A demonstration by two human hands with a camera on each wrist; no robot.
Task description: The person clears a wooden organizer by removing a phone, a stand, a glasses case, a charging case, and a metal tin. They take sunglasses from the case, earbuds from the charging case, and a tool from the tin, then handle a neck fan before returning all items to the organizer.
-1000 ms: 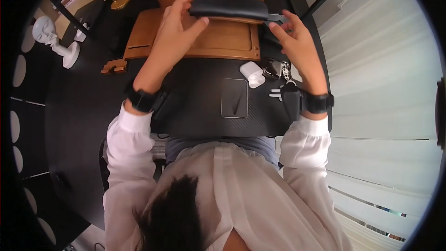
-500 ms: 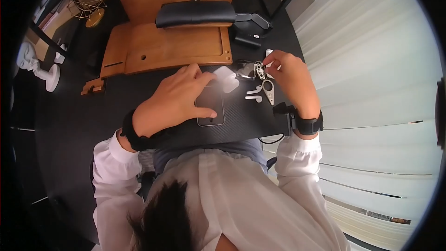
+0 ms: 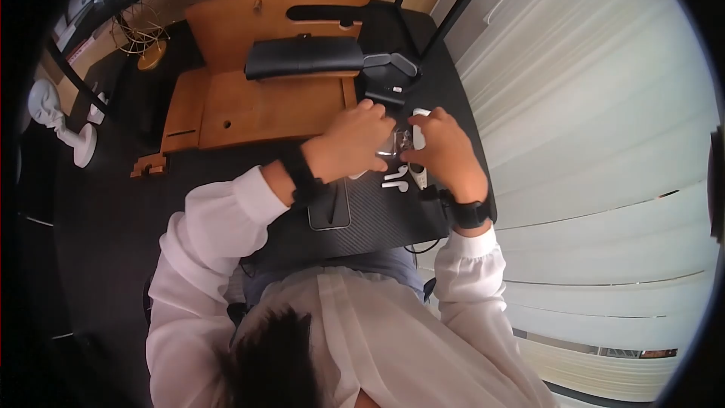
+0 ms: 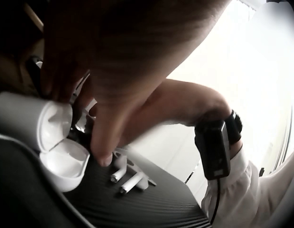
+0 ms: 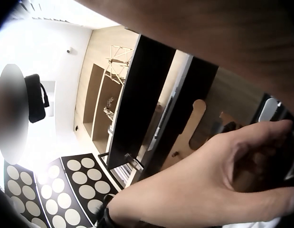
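In the head view my left hand (image 3: 351, 140) and right hand (image 3: 449, 155) face each other low over the desk, thumbs and fingers spread apart. Between them lies a small bunch of shiny metal links (image 3: 405, 138), partly covered by fingers. Two white earbuds (image 3: 395, 180) rest just in front, beside a pale flat tool with a ring end (image 3: 418, 175). A white earbud case (image 4: 23, 118) stands with its lid flipped back near my left thumb in the left wrist view. A white-edged object (image 3: 420, 115) shows at my right fingertips. The right wrist view shows thumb and forefinger apart.
Behind the hands is a wooden desk stand (image 3: 264, 113), with a long black padded case (image 3: 302, 57) lying across it and a grey hinged piece (image 3: 389, 62) at its end. A framed dark rectangle (image 3: 330, 208) lies near the desk's front edge. A white head figurine (image 3: 64, 132) stands left.
Both hands were at the ends of the black padded case. They have let go of it and come down to the small items, the left hand moving right toward the right hand.
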